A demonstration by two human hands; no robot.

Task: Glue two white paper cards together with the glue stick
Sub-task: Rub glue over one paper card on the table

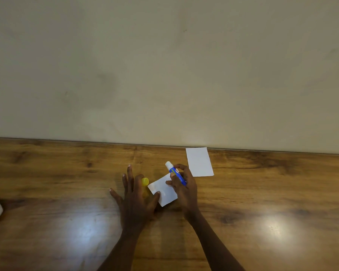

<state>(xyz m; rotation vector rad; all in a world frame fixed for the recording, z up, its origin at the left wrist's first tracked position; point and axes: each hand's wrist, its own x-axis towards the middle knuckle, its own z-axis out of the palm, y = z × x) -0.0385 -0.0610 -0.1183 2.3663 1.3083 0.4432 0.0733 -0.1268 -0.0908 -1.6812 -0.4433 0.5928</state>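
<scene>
Left hand (134, 196) lies flat, fingers spread, thumb pinning the near card (162, 190) – right hand (184, 184) grips the glue stick (175, 172) (uncapped).

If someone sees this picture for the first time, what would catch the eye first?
Probably the blue glue stick, uncapped, gripped by the right hand above the middle of the wooden table. Beside it the left hand presses a white card down with its thumb, a yellow cap next to its fingers. A second white card lies apart, near the wall.
</scene>
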